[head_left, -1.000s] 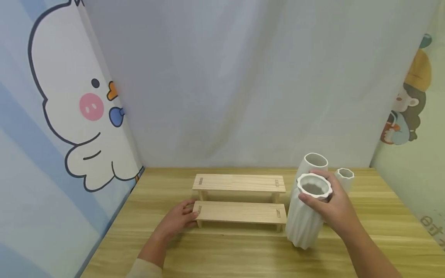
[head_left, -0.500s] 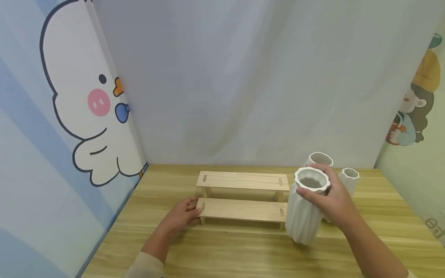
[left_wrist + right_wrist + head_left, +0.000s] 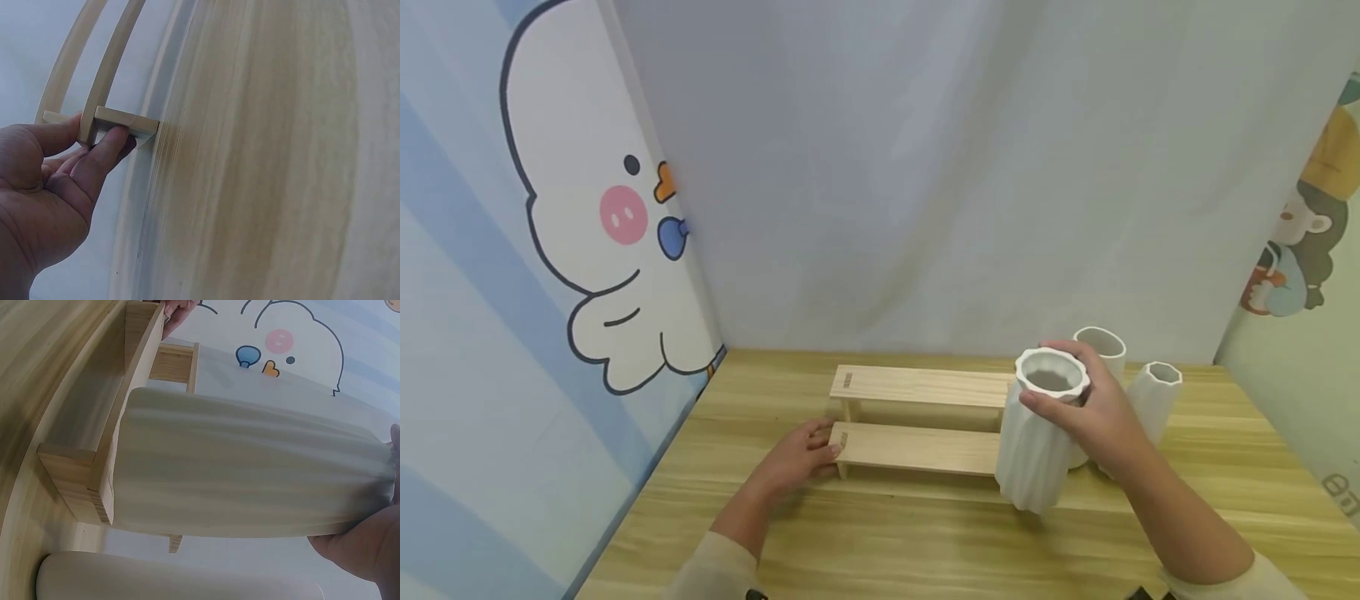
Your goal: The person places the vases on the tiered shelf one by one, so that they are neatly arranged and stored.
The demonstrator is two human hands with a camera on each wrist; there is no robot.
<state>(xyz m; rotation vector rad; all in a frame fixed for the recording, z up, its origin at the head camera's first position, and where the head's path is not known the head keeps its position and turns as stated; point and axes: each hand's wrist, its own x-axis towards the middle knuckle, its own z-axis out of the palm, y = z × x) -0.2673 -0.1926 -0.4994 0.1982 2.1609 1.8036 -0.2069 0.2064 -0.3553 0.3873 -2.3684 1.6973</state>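
Observation:
A white fluted vase (image 3: pixel 1033 454) with a scalloped rim stands upright in my right hand (image 3: pixel 1101 412), its thumb and fingers round the neck. The vase covers the right ends of two low wooden stands. In the right wrist view the vase (image 3: pixel 250 465) has its base close to the front board (image 3: pixel 134 406); whether they touch I cannot tell. My left hand (image 3: pixel 797 460) grips the left end of the front stand (image 3: pixel 917 447). In the left wrist view the left hand's thumb (image 3: pixel 59 134) lies on the board and the fingers reach its leg.
Behind the front stand is a taller wooden stand (image 3: pixel 925 385). A white round-mouthed vase (image 3: pixel 1108 350) and a smaller white faceted vase (image 3: pixel 1153 402) stand behind and right of my right hand. A grey-white curtain (image 3: pixel 962 183) hangs along the back edge of the wooden table (image 3: pixel 887 542).
My right hand has carried the fluted vase left, over the right end of the front stand. The left hand keeps its grip on the stand. The view has shifted slightly.

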